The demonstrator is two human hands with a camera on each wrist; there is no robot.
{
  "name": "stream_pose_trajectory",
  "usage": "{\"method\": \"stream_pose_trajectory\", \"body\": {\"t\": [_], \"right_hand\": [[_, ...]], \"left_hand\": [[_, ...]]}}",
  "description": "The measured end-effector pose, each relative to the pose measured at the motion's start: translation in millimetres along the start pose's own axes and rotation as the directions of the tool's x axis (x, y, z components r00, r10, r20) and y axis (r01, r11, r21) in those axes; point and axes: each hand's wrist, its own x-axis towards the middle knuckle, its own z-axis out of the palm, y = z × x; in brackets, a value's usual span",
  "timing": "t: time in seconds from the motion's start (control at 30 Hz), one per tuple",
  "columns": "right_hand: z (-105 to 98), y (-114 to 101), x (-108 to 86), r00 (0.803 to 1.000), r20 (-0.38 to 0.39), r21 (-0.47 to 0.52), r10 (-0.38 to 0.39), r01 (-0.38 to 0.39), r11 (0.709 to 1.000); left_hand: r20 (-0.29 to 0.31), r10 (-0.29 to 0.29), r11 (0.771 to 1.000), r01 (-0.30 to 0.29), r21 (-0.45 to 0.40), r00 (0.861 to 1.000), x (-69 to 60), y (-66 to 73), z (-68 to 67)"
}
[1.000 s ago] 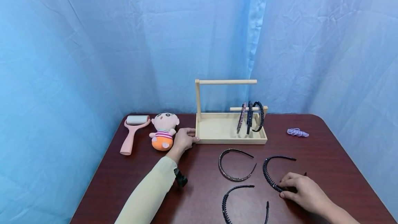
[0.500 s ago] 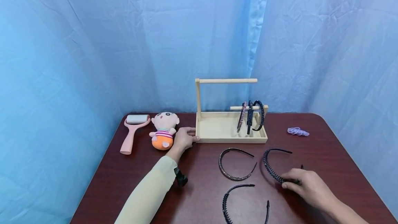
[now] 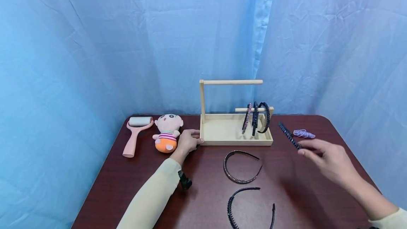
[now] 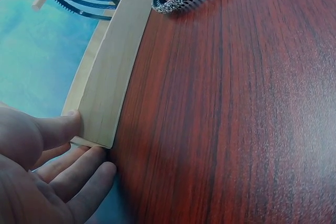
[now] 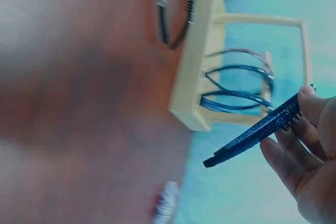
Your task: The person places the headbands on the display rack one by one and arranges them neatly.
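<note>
My right hand pinches a dark, toothed headband above the table, to the right of a pale wooden headband stand. In the right wrist view, thumb and fingers grip this glittery blue-black headband. My left hand holds the stand's front left corner, its thumb against the wood in the left wrist view. On the stand's lower bar hang a pink glittery headband and two dark headbands. A speckled headband and a black headband lie on the table in front.
Left of the stand are a plush doll and a pink-handled roller. A bundle of lilac cord lies at the right, close to my right hand. The stand's upper bar bears nothing. Blue curtains surround the dark red table.
My right hand has lifted the dark headband off the table and carried it back toward the stand's right side, turning it nearly edge-on. My left hand stays on the stand's corner.
</note>
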Motion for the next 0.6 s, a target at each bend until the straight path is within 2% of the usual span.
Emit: {"method": "stream_pose_trajectory", "body": {"t": [0.17, 0.33, 0.43, 0.6], "right_hand": [[-19.5, -0.2, 33.3, 0.997, -0.056, 0.009, 0.054, -0.053, 0.999], [-30.6, -5.4, 66.9, 0.99, -0.067, 0.024, 0.121, -0.12, 0.993], [-32.1, -11.1, 85.2, 0.983, -0.053, 0.034, 0.176, -0.175, 0.984], [-24.0, -18.0, 114.2, 0.983, -0.06, 0.01, 0.174, -0.174, 0.985]], "left_hand": [[0.006, 0.005, 1.0, -0.005, 0.006, 1.0, 0.9, 0.9, -1.1], [0.005, -0.007, 1.0, 0.007, 0.017, 1.0, 1.2, 2.8, -2.1], [0.003, -0.009, 1.0, 0.009, 0.025, 1.0, 0.8, 2.9, -2.3], [0.01, -0.016, 1.0, 0.015, 0.013, 1.0, 0.9, 3.8, -2.6]]}}
